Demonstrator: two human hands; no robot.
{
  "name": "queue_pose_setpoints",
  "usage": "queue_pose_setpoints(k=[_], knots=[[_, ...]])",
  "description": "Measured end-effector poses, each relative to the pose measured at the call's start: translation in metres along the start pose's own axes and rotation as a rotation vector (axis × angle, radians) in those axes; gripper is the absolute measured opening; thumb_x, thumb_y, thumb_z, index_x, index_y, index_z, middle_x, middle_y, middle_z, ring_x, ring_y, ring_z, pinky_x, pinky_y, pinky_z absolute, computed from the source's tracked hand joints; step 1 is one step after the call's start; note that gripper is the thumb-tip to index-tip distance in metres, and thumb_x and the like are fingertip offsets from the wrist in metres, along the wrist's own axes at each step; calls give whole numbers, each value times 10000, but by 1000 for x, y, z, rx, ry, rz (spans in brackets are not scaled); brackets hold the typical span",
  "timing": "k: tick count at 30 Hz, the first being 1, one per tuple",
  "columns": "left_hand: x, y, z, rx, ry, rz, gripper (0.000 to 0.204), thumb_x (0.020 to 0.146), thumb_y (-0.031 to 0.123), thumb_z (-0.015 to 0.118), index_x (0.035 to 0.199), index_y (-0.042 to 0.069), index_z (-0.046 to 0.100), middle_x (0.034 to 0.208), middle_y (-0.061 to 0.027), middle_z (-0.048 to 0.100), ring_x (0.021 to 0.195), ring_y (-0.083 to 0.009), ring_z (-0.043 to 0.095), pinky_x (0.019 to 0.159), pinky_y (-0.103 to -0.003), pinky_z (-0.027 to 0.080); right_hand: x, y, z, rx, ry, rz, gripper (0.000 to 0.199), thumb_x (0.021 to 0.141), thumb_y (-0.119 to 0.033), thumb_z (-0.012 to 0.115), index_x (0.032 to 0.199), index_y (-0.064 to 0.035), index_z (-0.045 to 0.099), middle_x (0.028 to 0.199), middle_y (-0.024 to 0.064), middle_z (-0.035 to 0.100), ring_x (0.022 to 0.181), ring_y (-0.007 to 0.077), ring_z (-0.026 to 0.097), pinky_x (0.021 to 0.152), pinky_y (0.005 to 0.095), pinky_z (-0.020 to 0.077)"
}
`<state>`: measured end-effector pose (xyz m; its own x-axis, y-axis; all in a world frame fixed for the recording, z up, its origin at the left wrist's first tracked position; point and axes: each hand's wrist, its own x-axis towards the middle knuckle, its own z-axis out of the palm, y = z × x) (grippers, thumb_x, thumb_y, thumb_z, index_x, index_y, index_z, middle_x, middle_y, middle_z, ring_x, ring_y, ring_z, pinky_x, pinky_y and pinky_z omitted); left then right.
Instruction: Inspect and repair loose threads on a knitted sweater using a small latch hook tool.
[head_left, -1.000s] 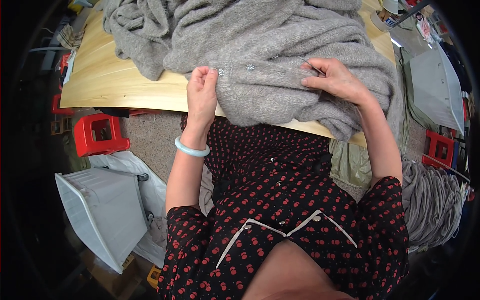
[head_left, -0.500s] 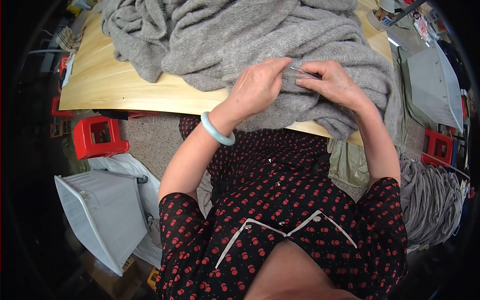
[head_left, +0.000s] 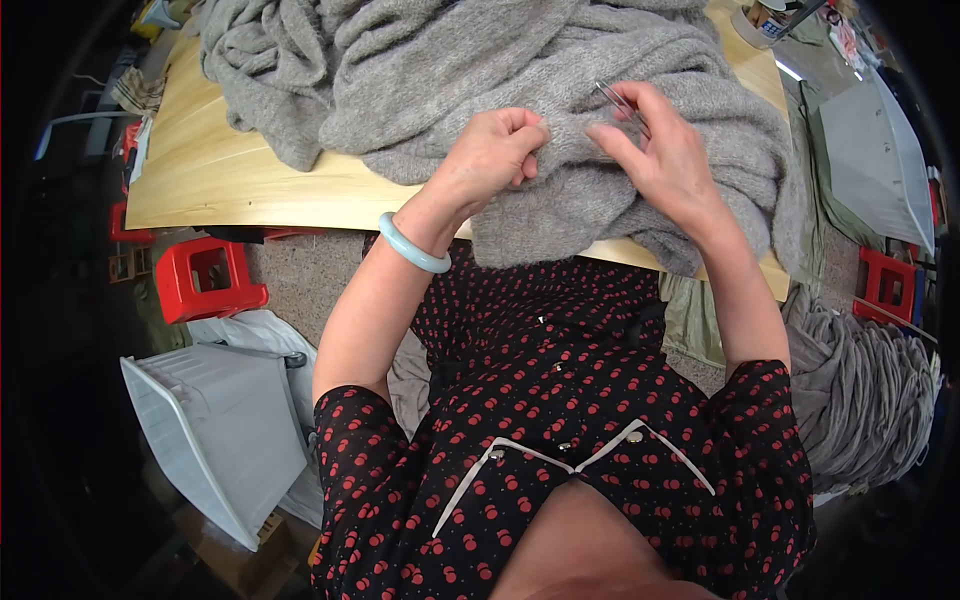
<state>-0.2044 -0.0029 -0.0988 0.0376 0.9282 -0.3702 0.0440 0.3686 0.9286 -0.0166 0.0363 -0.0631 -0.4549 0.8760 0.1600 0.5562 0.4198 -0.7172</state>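
Note:
A large heap of grey knitted fabric [head_left: 450,75] lies in folds on the wooden table [head_left: 240,185], and part of it hangs over the near edge. My left hand [head_left: 493,155], with a pale green bangle [head_left: 413,246] on its wrist, is closed with the fingers curled on the knit. To its right, my right hand [head_left: 665,160] holds slim metal tweezers [head_left: 614,97], their tips pointing up and left above the fabric. The right thumb is stretched apart from the forefinger, and the other fingers are partly hidden around the tool.
Red stools [head_left: 210,280] stand on the floor at left and right. A grey plastic bin [head_left: 225,430] leans at the lower left, another bin [head_left: 870,160] at the right. Bundled grey fabric [head_left: 860,400] lies at the lower right. A small tub [head_left: 760,25] sits at the table's far right.
My hands have moved apart. The right hand has lifted up the table with the tweezers turned more upward; the left has shifted slightly left and curled its fingers.

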Motion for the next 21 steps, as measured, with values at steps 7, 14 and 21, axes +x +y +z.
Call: queue_pose_setpoints(k=[7, 14, 21], knots=[[-3, 4, 0, 53, -7, 9, 123, 848, 119, 543, 869, -1, 568, 665, -4, 548, 548, -47, 488, 498, -162, 396, -25, 18, 13, 233, -231, 54, 251, 885, -205, 466, 1007, 10, 513, 815, 63, 550, 734, 152, 514, 693, 270, 419], [0, 1, -5, -229, -51, -24, 130, 856, 108, 540, 915, -7, 535, 736, -25, 556, 614, -77, 544, 568, -175, 447, -29, 15, 25, 451, -371, 245, 185, 902, -188, 449, 949, -30, 534, 692, -17, 525, 579, 41, 462, 520, 186, 390], [-4, 2, -3, -221, -17, 30, 134, 864, 122, 537, 903, -5, 537, 758, -25, 559, 649, -85, 564, 597, -178, 460, -27, 13, 29, 508, -400, 300, 185, 911, -198, 436, 936, -50, 546, 652, -29, 527, 526, 15, 458, 455, 161, 377]])
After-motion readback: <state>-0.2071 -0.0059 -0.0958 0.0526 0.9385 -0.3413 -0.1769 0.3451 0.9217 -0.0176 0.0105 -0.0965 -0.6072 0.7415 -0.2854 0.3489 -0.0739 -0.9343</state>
